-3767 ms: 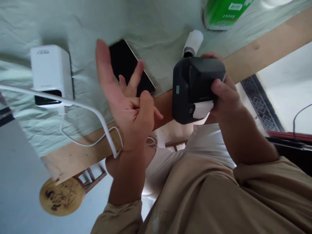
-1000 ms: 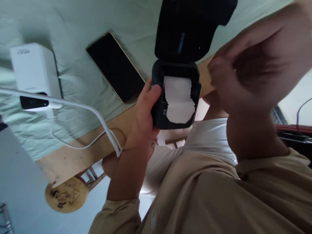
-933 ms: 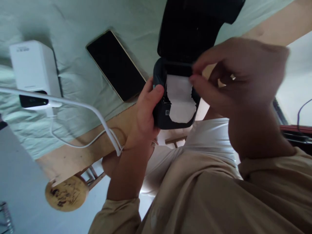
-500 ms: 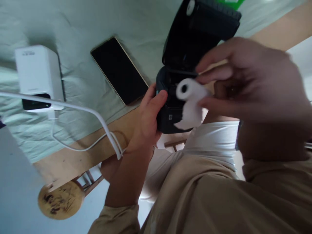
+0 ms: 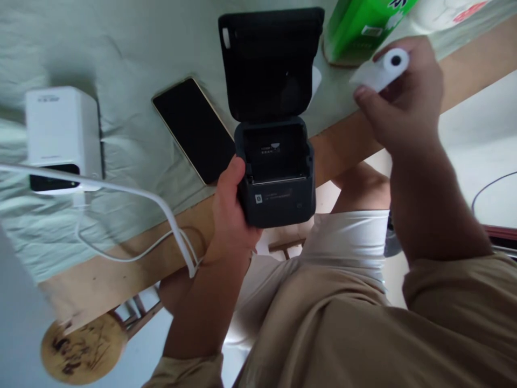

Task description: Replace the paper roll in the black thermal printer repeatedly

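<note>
My left hand point(image 5: 232, 207) is closed round the left side of a small black label printer point(image 5: 278, 202), held over the table's front edge. The printer's lid stands raised, and no roll shows in its paper bay. Off to the right, my right hand point(image 5: 412, 97) grips a small white paper roll point(image 5: 382, 73) with a dark hole at its core. A short loose end of paper sticks out from the roll toward the left. Beside the printer, on the green cloth, lies a phone point(image 5: 196, 129) with a dark screen.
At left a white power bank point(image 5: 62, 129) stands on the cloth, with a white cable point(image 5: 133, 183) running from it over the edge. A green package point(image 5: 363, 32) and a white bag point(image 5: 440, 13) are at the back right. Below is a round wooden stool point(image 5: 84, 347).
My right hand has carried the paper roll away from the printer, up and to the right. The printer has turned to face me more squarely, its lid swinging left in view.
</note>
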The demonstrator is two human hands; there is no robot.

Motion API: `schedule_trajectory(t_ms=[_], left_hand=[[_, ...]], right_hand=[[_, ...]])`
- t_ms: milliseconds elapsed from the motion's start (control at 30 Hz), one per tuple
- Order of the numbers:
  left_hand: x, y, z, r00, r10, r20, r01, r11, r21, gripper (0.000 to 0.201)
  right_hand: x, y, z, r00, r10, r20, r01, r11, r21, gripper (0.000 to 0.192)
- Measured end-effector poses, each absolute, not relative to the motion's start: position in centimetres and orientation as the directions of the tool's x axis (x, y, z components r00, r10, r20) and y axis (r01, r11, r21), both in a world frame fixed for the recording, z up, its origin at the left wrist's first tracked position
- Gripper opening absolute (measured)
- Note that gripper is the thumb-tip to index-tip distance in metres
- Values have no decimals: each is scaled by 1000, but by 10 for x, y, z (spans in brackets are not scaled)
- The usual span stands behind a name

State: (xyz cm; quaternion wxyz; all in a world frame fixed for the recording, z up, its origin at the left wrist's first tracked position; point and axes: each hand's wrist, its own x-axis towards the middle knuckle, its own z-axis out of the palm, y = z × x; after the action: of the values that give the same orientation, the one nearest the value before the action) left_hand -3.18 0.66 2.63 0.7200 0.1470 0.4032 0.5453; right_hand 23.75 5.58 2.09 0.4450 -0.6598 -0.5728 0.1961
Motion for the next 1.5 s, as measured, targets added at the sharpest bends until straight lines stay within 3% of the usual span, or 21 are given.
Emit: schedule_trajectory(t_ms=[133,200,267,300,367,433,500,600,733,800,867,933,1067,1133,1200,1500], left_hand=[[-32,7,29,96,881,-464,-682,397,614,20],[-33,8,30,93,867,-489,-683,413,603,17],[-34,9,30,103,860,-500,-679,428,597,15],[-34,9,31,107,857,-503,-678,433,593,16],[-34,10,30,105,860,-499,-683,427,592,22],[-34,9,29,90,874,-477,-679,404,613,26],[-34,9,26,72,889,-452,-656,384,650,24],[-36,6,21,35,899,-437,-607,367,705,25],[-38,5,20,17,907,-421,-579,352,735,23],[-38,5,20,36,913,-407,-590,349,728,21],[-39,6,21,84,910,-407,-618,368,695,21],[-39,7,21,131,903,-410,-655,389,648,22],[-38,7,22,177,907,-383,-715,386,583,18],[-36,7,24,202,913,-355,-730,382,567,17],[-34,6,25,200,922,-330,-728,366,580,21],[-29,5,25,140,946,-291,-718,299,628,40]], right_hand=[[241,57,27,305,928,215,797,-125,-592,47],[230,48,35,263,911,317,828,-45,-559,52],[211,40,46,194,844,499,859,99,-502,41],[200,39,50,173,834,524,859,132,-494,33],[179,47,55,147,892,427,865,94,-493,36],[164,64,53,143,963,228,899,-30,-436,49],[156,85,46,155,980,125,913,-94,-398,44],[152,105,37,161,984,80,889,-110,-444,35],[152,98,39,163,983,82,885,-109,-453,54],[155,85,44,175,982,72,797,-99,-596,59],[164,69,46,198,980,9,575,-109,-811,50],[176,51,45,192,977,-94,326,-154,-933,37],[195,13,39,0,949,-315,0,-315,-949,41],[197,-5,36,-117,892,-436,-226,-452,-863,39],[194,-19,32,-142,868,-476,-375,-493,-785,41],[184,-41,22,63,907,-415,-316,-376,-871,50]])
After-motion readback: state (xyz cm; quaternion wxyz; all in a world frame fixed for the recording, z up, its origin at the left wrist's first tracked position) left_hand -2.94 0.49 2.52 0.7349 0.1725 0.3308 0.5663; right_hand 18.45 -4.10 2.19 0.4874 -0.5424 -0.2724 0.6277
